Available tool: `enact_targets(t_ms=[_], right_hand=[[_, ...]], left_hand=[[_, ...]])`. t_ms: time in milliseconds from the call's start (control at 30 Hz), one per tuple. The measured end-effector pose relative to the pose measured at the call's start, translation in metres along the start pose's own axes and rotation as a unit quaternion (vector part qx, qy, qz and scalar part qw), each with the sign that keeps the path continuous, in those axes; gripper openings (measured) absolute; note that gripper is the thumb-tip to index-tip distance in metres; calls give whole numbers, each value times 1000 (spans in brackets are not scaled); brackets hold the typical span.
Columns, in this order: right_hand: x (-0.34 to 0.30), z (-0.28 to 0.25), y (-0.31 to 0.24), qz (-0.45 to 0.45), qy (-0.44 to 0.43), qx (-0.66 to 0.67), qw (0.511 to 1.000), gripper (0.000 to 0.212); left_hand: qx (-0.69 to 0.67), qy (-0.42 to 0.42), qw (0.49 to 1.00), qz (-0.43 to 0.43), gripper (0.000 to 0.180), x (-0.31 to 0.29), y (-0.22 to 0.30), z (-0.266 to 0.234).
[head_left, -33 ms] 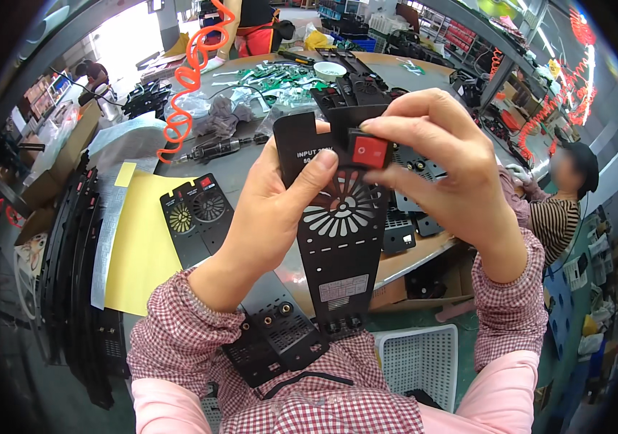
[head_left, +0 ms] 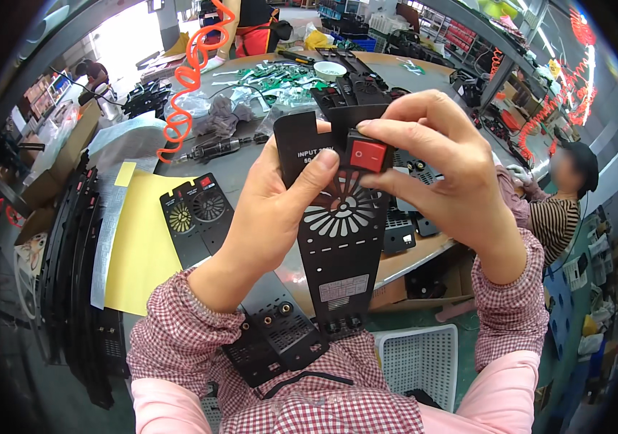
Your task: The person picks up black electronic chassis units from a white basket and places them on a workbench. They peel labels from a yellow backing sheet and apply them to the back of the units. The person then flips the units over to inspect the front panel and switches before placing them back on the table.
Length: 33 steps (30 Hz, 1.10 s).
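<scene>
My left hand (head_left: 269, 199) grips a long black metal panel (head_left: 349, 253) near its top, thumb on the front face. The panel has a notch in its top edge, a round fan grille of slots and rows of vents; its lower end rests near my lap. My right hand (head_left: 453, 166) pinches a red rocker switch (head_left: 367, 153) with a black frame between thumb and fingers. The switch is at the panel's upper right, in front of it; whether it sits in a cutout I cannot tell. Another black vented panel (head_left: 284, 329) with brass-coloured posts lies across my lap.
A black panel with fan grilles (head_left: 197, 210) lies partly on a yellow sheet (head_left: 139, 253) at left, beside a stack of black panels (head_left: 70, 267). An electric screwdriver (head_left: 215, 147), an orange coiled hose (head_left: 179, 94) and green parts (head_left: 273, 76) are beyond. A white basket (head_left: 417, 362) stands below right.
The red switch has turned slightly and now faces me more squarely. My right fingers have shifted a little with it; my left hand and the panel look unmoved.
</scene>
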State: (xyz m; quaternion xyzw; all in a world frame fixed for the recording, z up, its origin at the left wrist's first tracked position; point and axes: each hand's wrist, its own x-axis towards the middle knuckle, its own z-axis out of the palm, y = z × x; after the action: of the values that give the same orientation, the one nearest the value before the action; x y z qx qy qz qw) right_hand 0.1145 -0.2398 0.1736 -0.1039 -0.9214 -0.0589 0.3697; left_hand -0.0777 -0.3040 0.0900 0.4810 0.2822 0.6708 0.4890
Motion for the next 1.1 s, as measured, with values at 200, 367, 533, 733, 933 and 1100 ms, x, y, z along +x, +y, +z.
enact_targets(t_ms=[200, 367, 533, 733, 933, 1100], right_hand=[[-5, 8, -2, -4, 29, -60, 998, 49], [0, 7, -6, -37, 17, -130, 991, 54], [3, 11, -11, -61, 16, -154, 986, 51], [2, 15, -14, -90, 32, -196, 976, 46], [6, 11, -19, -35, 25, -134, 990, 41], [6, 13, -7, -94, 84, -84, 988, 39]], left_hand=[[9, 23, 1000, -9, 32, -1, 3, 4], [4, 28, 999, -18, 25, 1, 14, 15], [-2, 69, 998, -6, 22, 2, 8, 16], [3, 78, 997, -1, 17, 2, 9, 17], [32, 67, 996, 53, 40, -2, 1, 14], [-39, 11, 999, -5, 42, -8, 9, 4]])
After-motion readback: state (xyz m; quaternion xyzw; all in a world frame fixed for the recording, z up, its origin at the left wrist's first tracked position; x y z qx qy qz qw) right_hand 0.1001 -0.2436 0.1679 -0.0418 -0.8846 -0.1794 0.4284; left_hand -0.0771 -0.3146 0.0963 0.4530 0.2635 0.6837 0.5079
